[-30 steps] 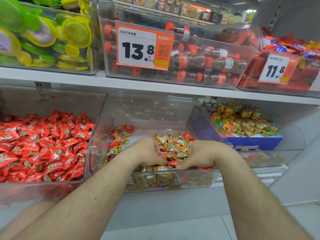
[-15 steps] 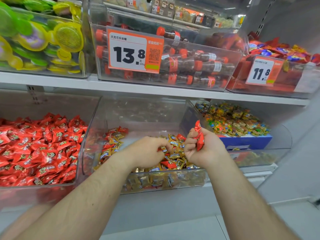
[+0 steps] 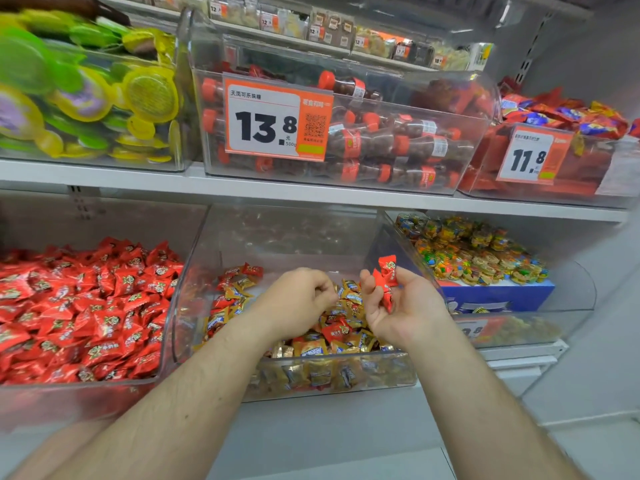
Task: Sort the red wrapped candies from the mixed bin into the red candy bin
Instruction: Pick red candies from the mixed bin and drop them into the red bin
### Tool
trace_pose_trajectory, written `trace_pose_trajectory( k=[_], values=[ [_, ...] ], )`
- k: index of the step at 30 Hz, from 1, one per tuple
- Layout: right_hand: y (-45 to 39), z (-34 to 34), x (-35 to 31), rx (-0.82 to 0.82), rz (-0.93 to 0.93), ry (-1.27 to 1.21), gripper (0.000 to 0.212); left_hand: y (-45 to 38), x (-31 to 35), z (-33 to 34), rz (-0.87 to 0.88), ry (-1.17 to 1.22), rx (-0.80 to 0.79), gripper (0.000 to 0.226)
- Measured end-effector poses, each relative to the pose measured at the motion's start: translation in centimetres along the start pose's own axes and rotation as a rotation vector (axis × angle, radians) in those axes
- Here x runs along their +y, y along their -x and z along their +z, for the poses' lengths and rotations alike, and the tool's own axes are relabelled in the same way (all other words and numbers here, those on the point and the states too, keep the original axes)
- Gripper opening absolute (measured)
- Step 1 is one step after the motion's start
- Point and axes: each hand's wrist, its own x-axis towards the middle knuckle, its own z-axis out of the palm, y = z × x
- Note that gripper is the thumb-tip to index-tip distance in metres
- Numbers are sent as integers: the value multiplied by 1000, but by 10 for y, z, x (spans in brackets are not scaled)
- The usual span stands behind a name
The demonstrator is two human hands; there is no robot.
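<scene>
Several red candies (image 3: pixel 387 271) sat bunched in the right hand (image 3: pixel 401 306), fingers (image 3: pixel 369 287) curled round them, long axes roughly upright. Red candy bin (image 3: pixel 166 327) lay well off to the left of those fingers, past the left hand (image 3: pixel 298 303). Left fingers were curled down into the mixed bin (image 3: pixel 332 375); whether pinching anything, could not tell. More red pieces remained below.

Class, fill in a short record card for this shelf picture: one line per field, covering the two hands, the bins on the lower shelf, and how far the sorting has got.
Right hand: holds red wrapped candies, raised above the mixed bin
Left hand: curled, down among the mixed candies; contents hidden
Red candy bin: left of the mixed bin, well filled
Still to sort: a red candy and others lie in the mixed bin
Progress: held candies not yet delivered
</scene>
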Motion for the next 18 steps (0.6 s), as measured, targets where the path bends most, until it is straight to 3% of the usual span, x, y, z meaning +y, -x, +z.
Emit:
trace_pose_trajectory(
  k=[7, 13, 18],
  values=[
    [-4, 16, 10, -12, -42, -82, 28, 13, -20, -15, -95, -104, -32, 9],
    [-1, 15, 13, -18, -90, -43, 25, 6, -5, 0, -31, -171, -185, 43],
    [6, 7, 4, -10, -120, -57, 38, -2, 1, 22, -76, -149, -265, 43]
  ],
)
